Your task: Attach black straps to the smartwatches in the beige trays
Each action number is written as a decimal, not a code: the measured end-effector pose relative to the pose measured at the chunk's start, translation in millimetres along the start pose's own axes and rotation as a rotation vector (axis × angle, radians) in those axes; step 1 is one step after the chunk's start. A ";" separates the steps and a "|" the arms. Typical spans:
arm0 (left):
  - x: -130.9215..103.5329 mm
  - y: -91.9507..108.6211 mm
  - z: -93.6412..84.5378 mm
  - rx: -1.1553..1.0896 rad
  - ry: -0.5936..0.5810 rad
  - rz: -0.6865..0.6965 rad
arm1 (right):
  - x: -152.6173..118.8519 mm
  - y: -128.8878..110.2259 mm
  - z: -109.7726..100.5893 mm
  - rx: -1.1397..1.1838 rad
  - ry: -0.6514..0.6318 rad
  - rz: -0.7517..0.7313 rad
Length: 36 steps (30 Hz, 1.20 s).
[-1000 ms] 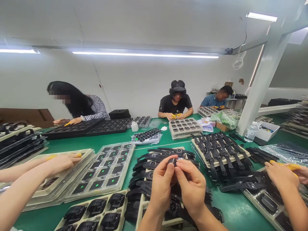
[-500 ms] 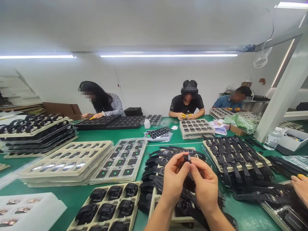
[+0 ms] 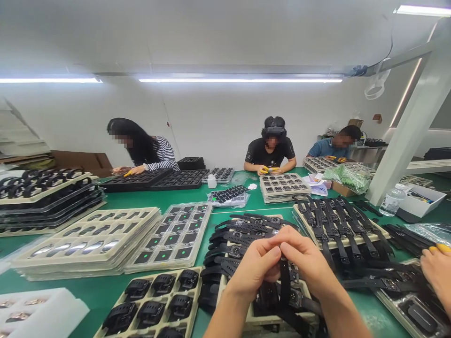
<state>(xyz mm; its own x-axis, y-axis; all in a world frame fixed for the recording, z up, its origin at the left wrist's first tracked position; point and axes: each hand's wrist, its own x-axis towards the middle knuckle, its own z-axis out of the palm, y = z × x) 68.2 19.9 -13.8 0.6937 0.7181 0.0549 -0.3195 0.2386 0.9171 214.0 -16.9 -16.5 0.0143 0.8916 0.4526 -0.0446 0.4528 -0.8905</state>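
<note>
My left hand (image 3: 257,263) and my right hand (image 3: 305,258) meet in front of me, fingertips pinched together. Between them is a black watch strap (image 3: 285,281), its loose band hanging below my thumbs. My fingers cover its upper end, and I cannot tell whether a watch case is attached. Just beneath and behind my hands lies a cream tray (image 3: 259,320) full of black smartwatches (image 3: 237,234), several with sensor backs facing up and straps spilling over the sides.
Left of my hands, a cream tray (image 3: 195,307) holds coiled black watches. Stacked trays of screens (image 3: 183,230) and lenses (image 3: 88,234) stand farther left. To the right is another watch tray (image 3: 340,230). A co-worker's hand (image 3: 437,270) enters at the right edge. Several people sit opposite.
My hands have turned and drawn closer together, fingertips now overlapping. The strap's band now hangs straight down beneath them. The whole view has shifted slightly.
</note>
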 end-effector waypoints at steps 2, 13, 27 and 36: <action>2.1 -2.4 2.0 0.013 -0.005 -0.026 | 0.8 -8.1 -6.0 -0.030 -0.022 0.037; 11.7 -16.2 0.7 -0.020 -0.002 -0.060 | 1.2 -11.8 5.7 0.062 0.337 0.170; 10.3 -18.4 8.1 -0.036 -0.100 -0.095 | 7.4 -12.1 -8.6 0.120 0.427 0.157; 8.8 -14.3 9.5 -0.112 -0.072 -0.044 | 2.2 -11.1 5.5 0.122 0.254 0.284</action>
<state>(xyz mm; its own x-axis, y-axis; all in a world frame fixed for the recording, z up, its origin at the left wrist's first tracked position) 85.0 16.5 -22.6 0.7520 0.6575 0.0473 -0.3547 0.3432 0.8697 209.1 -20.0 -5.4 0.2306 0.9615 0.1497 -0.2001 0.1974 -0.9597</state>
